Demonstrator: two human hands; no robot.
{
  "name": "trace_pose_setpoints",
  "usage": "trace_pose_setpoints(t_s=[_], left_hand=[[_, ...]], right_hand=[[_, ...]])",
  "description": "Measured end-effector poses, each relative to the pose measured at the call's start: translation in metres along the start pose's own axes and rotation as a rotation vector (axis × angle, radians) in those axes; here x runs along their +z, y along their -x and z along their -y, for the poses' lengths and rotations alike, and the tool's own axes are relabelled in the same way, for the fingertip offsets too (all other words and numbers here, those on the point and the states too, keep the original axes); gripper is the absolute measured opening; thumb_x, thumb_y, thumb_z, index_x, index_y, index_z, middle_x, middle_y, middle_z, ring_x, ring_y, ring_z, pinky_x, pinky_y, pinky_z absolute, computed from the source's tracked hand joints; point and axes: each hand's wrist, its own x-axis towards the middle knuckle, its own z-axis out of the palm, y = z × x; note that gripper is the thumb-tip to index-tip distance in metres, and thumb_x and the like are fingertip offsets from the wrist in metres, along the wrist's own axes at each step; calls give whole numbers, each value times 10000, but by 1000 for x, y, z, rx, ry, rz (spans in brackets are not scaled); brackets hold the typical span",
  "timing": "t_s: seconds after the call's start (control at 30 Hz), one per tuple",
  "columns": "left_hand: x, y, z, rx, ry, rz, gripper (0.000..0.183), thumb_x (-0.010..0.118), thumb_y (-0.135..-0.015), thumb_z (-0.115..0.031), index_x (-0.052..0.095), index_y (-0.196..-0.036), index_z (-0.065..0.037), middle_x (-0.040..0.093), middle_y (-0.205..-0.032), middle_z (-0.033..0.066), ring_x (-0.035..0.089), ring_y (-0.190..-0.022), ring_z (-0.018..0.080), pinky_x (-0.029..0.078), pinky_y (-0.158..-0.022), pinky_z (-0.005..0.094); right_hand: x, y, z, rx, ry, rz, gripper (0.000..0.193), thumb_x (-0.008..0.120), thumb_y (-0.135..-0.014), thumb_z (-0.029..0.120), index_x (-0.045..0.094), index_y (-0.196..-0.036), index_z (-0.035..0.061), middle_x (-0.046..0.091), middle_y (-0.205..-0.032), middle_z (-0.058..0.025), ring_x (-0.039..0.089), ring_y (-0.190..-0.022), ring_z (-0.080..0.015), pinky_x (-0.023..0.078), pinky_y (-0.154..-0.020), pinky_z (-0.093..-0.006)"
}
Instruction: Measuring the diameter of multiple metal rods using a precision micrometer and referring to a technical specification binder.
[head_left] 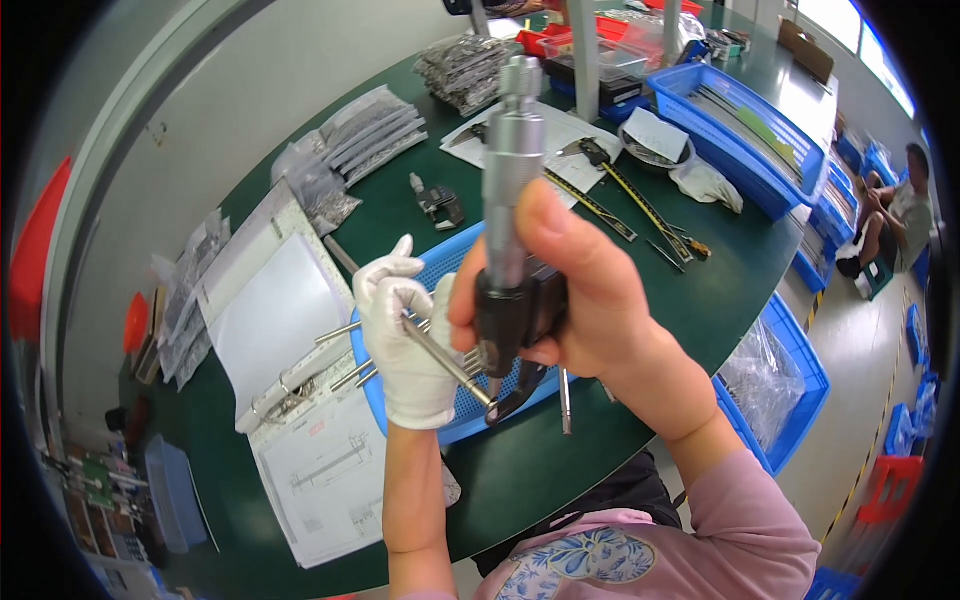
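Centre frame: bare right hand is gripping a micrometer upright, fingers wrapped tight round its black frame; gloved left hand is pinching a thin metal rod into the micrometer's lower end; both hovering over a blue tray on the green table.

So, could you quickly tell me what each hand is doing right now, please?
Left hand: gloved, closed on a thin metal rod.
Right hand: bare, closed around a micrometer.
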Motion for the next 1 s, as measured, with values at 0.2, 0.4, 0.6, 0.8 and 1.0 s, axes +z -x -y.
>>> trace_pose_setpoints(t_s=[0.2, 0.4, 0.6, 0.8, 1.0], left_hand=[[-2, 2, -2, -51, 8, -5, 238, 621, -634, -31, 383, -644, -49, 434, -919, 100, 454, -1051, 293, 338, -901, 382], [0, 3, -3, -34, 3, -9, 246, 623, -651, -50, 377, -647, -43, 435, -907, 104, 460, -1038, 281, 339, -905, 386], [-3, -1, -2, 5, 41, -22, 281, 622, -743, -120, 377, -636, -33, 423, -873, 106, 480, -929, 222, 369, -912, 405], [1, -1, -9, -16, 103, 4, 268, 653, -716, -123, 412, -649, -28, 411, -845, 100, 484, -915, 219, 370, -911, 417], [4, -2, -9, 5, 149, -23, 239, 654, -676, -66, 419, -654, -29, 403, -815, 99, 469, -840, 196, 362, -933, 454]], right_hand=[[-3, 0, 0, -14, -5, 57, 611, 340, -823, 547, 576, -782, -15, 597, -694, -123, 442, -390, -80, 305, -323, -176], [1, 0, 4, 59, 57, 10, 695, 276, -824, 605, 589, -740, -10, 592, -645, -96, 402, -366, -73, 303, -341, -177], [-2, -4, 0, 64, -100, -21, 742, 169, -853, 567, 588, -748, -36, 598, -658, -162, 482, -379, -120, 308, -289, -178], [0, -7, -1, 50, -210, -53, 720, 180, -864, 507, 559, -737, -92, 579, -654, -203, 433, -337, -141, 325, -293, -186], [-1, -7, -2, 28, -239, -34, 691, 184, -867, 468, 553, -742, -102, 569, -655, -220, 419, -336, -153, 331, -296, -193]])
